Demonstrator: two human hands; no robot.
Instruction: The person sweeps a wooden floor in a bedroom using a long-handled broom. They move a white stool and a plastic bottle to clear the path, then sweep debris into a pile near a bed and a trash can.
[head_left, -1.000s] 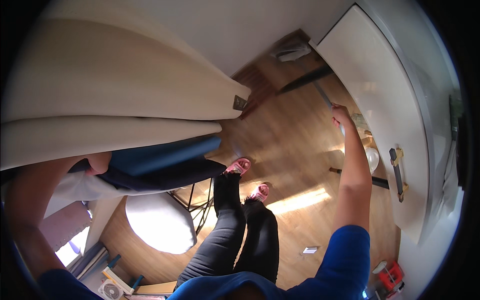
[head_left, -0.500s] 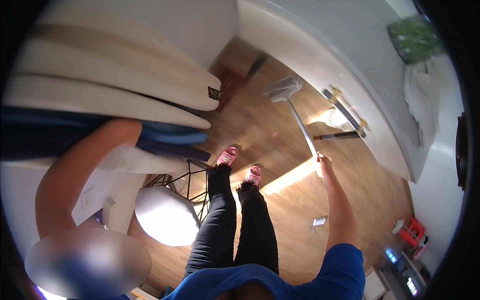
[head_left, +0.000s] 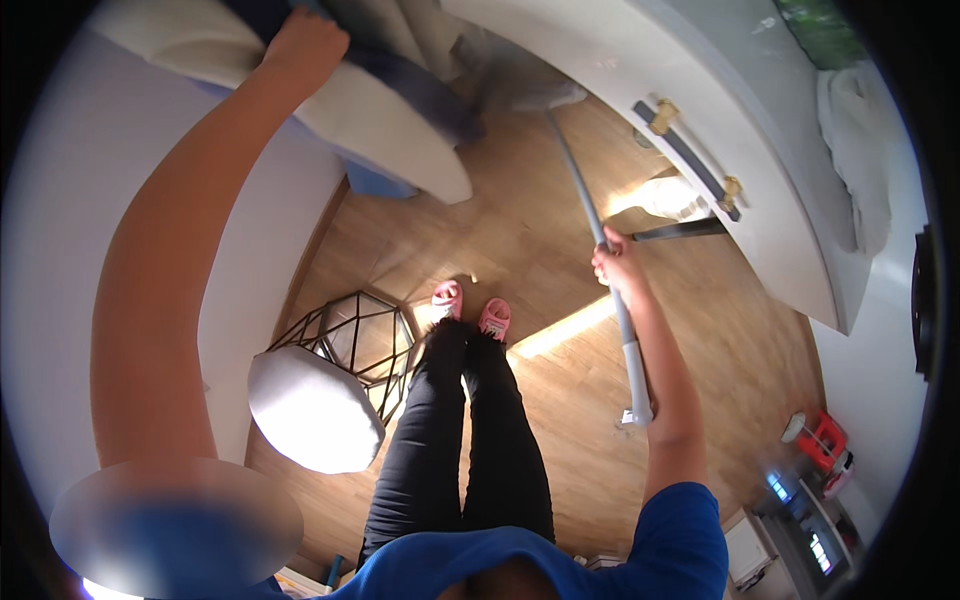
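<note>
At the upper left, my left hand [head_left: 308, 50] is raised and closed around the gathered curtain [head_left: 385, 115], which has cream and dark blue folds. My right hand [head_left: 618, 262] grips the grey pole of a broom [head_left: 578, 175] partway along its length. The pole's pale lower end [head_left: 636, 385] lies along my right forearm. At the far end, the broom's wide head is blurred and close to the floor, beside the curtain's lower folds.
A white cabinet [head_left: 740, 130] with a dark, gold-mounted handle [head_left: 685, 155] curves along the right. A white-topped stool with a black wire frame [head_left: 315, 410] stands left of my legs. My feet in pink slippers [head_left: 495, 318] are on the wood floor [head_left: 530, 230].
My left hand has swept the curtain up and away, baring wall and floor at the left. My right hand has moved up and slightly left; the broom head has gone farther off.
</note>
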